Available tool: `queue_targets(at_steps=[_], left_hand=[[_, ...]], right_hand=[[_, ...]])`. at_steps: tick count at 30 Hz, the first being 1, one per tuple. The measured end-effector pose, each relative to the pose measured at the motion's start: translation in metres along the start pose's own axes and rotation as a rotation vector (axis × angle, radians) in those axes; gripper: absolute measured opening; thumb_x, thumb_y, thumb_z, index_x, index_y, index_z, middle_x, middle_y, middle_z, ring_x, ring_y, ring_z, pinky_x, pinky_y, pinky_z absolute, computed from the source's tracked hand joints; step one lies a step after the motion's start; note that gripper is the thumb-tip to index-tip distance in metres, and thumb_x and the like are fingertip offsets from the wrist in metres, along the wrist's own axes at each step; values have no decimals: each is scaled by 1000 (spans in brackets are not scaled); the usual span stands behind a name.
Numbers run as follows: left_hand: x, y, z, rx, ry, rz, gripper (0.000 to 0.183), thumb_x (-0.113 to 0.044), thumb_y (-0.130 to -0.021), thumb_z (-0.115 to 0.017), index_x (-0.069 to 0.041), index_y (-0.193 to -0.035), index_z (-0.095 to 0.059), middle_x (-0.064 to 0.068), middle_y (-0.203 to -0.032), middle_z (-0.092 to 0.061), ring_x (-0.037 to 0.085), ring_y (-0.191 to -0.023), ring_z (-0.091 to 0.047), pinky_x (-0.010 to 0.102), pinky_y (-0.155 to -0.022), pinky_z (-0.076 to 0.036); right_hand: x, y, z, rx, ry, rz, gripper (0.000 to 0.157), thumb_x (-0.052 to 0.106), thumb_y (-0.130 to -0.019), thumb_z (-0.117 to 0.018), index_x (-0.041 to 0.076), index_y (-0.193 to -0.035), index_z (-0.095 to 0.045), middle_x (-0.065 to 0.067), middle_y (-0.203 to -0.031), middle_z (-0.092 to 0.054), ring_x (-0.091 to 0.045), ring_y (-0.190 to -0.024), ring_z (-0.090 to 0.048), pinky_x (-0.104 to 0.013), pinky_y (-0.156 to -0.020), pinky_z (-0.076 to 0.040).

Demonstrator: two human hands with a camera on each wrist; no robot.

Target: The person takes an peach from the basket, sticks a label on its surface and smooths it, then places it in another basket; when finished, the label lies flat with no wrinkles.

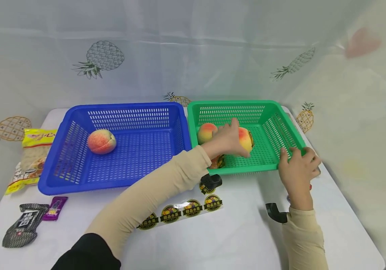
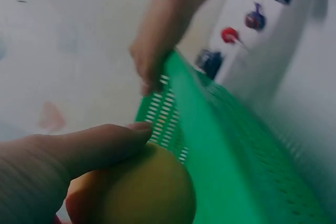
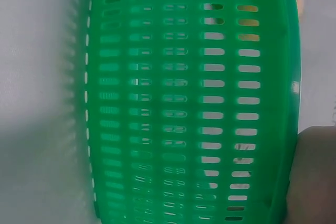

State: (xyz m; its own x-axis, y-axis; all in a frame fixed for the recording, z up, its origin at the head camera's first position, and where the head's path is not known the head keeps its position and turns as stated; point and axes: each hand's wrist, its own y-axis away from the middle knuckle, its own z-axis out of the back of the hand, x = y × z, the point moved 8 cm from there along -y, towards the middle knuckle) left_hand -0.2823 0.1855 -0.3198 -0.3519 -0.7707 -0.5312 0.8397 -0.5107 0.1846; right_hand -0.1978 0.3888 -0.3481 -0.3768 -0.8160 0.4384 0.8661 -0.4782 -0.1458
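My left hand (image 1: 228,139) reaches into the green basket (image 1: 243,170) and grips a yellow-red peach (image 1: 246,140) with a dark sticker edge on its right side. In the left wrist view, the thumb lies across the top of that peach (image 2: 139,187). Another peach (image 1: 206,132) sits at the basket's left wall, and one more (image 1: 214,162), partly behind the left wrist, also bears a sticker. My right hand (image 1: 297,168) holds the basket's front right corner, its fingers over the rim. The right wrist view shows the basket's slotted wall (image 3: 184,98) close up.
A blue basket (image 1: 112,186) with one peach (image 1: 102,141) stands on the left. Round fruit stickers on a strip (image 1: 192,208) lie in front. Yellow snack bag (image 1: 38,153), black packet (image 1: 24,227) and purple packet (image 1: 55,208) lie at left; lollipops (image 2: 230,35) lie beyond the green basket.
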Motion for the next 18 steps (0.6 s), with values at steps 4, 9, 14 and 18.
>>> queue_targets(at_steps=[4,9,14,18], left_hand=[[-4,-9,-21,30,-159,-26,96,-58,-61,-70,-15,-131,-20,1,-109,-50,20,-101,-47,39,-92,-32],[-5,-15,-43,63,-231,-50,93,-56,-65,-68,-14,-132,-20,2,-106,-51,20,-98,-49,34,-86,-35],[-2,-17,-51,81,-270,-34,88,-56,-67,-65,-15,-131,-22,3,-106,-52,20,-100,-49,34,-88,-33],[2,-19,-54,98,-296,-20,89,-59,-68,-63,-15,-133,-20,4,-112,-52,22,-106,-47,35,-94,-31]], right_hand=[[0,0,0,-14,0,-2,63,47,-93,-22,-3,-125,-42,-28,-137,-13,-44,-124,-1,-67,-83,-9],[0,1,-1,-32,-7,1,63,48,-93,-22,-3,-122,-45,-28,-137,-15,-44,-123,-3,-66,-83,-9],[1,1,-2,-39,-7,8,62,48,-93,-22,-3,-119,-47,-27,-136,-15,-44,-122,-3,-66,-83,-10],[0,0,-1,-41,-4,9,61,46,-93,-23,-4,-118,-47,-27,-137,-15,-44,-122,-3,-66,-82,-11]])
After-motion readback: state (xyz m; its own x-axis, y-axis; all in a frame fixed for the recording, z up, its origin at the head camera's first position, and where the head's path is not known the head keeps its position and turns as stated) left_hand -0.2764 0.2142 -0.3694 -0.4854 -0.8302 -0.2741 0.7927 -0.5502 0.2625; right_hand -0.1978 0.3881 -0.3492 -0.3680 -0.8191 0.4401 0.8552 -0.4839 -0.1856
